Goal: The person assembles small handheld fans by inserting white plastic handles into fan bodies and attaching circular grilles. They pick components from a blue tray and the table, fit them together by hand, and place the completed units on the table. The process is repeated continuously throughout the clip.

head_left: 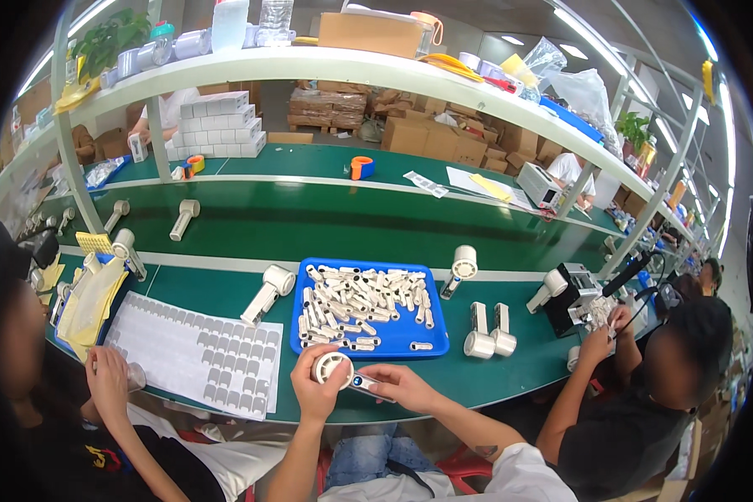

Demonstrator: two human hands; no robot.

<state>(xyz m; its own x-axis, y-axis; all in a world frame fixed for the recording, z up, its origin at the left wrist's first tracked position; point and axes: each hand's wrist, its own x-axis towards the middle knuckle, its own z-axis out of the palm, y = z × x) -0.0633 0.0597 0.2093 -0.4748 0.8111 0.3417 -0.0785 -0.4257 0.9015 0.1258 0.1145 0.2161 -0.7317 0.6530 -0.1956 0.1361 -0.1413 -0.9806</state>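
Note:
Both of my hands are on a white handheld fan [333,370] at the table's near edge. My left hand [309,391] is closed round its round head. The fingers of my right hand [406,389] grip the handle, where a small dark display shows. Just beyond my hands is a blue tray [400,333], with many small white elongated parts [351,293] heaped in it. Another white fan [268,293] lies left of the tray. To the tray's right, one fan [464,263] stands at the far side, and two fans [489,335] lie side by side nearer.
A sheet of grey stickers [197,351] lies to the left, beside a blue bin [117,293] with yellow paper. Co-workers sit close on both sides; the right one's hands [607,330] work by a black device [573,293]. A green conveyor belt [309,222] and an overhead shelf [293,58] lie beyond.

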